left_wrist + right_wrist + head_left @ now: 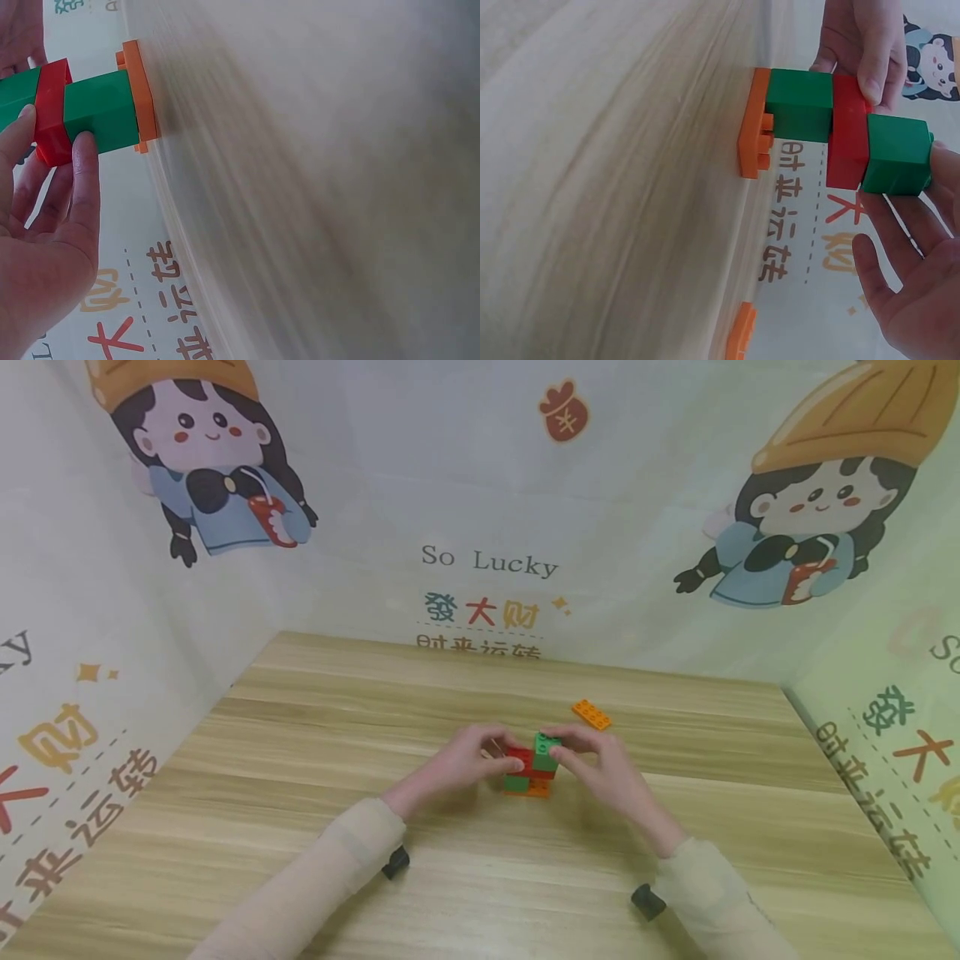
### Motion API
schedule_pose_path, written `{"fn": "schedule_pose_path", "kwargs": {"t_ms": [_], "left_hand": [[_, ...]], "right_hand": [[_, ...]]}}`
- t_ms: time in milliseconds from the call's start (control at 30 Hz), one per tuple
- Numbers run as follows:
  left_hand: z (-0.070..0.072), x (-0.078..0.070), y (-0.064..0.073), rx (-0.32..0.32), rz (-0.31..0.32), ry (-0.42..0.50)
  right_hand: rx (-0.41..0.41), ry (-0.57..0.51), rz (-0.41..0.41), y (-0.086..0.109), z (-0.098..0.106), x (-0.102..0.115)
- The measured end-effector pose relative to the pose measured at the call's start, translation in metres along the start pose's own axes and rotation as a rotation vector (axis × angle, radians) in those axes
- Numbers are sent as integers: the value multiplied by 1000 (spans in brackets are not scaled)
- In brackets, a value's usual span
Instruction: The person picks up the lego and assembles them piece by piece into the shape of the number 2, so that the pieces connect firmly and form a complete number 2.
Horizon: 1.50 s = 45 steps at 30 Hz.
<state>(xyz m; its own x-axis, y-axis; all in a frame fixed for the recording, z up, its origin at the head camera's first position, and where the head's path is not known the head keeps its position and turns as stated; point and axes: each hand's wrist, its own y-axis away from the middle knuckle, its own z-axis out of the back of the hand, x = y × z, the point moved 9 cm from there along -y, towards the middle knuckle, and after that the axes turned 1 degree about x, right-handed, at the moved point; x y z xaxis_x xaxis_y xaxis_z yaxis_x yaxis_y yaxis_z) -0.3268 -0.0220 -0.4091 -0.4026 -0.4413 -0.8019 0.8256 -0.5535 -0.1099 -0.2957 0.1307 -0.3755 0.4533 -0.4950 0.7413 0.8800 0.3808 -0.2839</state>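
Right grip [606, 768]: thumb and fingers pinch the upper green cube-like plastic block [545, 757], seated on the right end of the red rectangular plastic brick [847, 142].
Left grip [465, 762]: thumb and fingers hold the left end of the red brick; one fingertip touches the lower green cube-like plastic block [103, 112].
Lower green block: directly under the red brick's left end.
Upper joint: no gap visible above the red brick; full seating cannot be confirmed.
Orange studded plastic plate [751, 124]: lowest in the stack, its right-hand studs bare below the red brick's overhang.
Handling: judged light, stiff and smooth; individual bricks robust, joints liable to part if twisted.
Hold points: flat side walls of the upper green block, with the red brick braced beneath the overhang.
Loose orange studded plastic brick [592, 714]: beyond and right of the red brick, untouched.
Wood-grain surface [300, 735]: beneath the red brick's stack.
Printed backdrop [360, 485]: beyond the red brick.
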Motion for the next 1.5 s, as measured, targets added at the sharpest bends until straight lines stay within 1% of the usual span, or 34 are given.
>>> {"fn": "schedule_pose_path", "kwargs": {"t_ms": [167,467,567,733,833,933,1067,1233,1400,1500], "left_hand": [[0,0,1,2,-3,7],[-1,4,1,13,23,29],[0,4,0,13,27,30],[0,3,-2,17,32,11],[0,1,-2,16,27,5],[1,0,-2,19,27,9],[1,0,-2,25,39,13],[2,1,-3,19,40,2],[1,1,-3,13,36,-5],[0,2,-2,14,42,0]], "right_hand": [[13,26,-13,-3,1,-1],[43,34,-41,-8,2,-1],[67,19,-52,-9,2,1],[129,6,-83,-11,1,1],[146,9,-107,-12,1,1],[141,21,-112,-12,1,0],[106,19,-88,-10,1,1],[74,-11,-58,-10,1,0],[60,-26,-38,-8,1,1],[64,-18,-44,-6,0,0]]}}
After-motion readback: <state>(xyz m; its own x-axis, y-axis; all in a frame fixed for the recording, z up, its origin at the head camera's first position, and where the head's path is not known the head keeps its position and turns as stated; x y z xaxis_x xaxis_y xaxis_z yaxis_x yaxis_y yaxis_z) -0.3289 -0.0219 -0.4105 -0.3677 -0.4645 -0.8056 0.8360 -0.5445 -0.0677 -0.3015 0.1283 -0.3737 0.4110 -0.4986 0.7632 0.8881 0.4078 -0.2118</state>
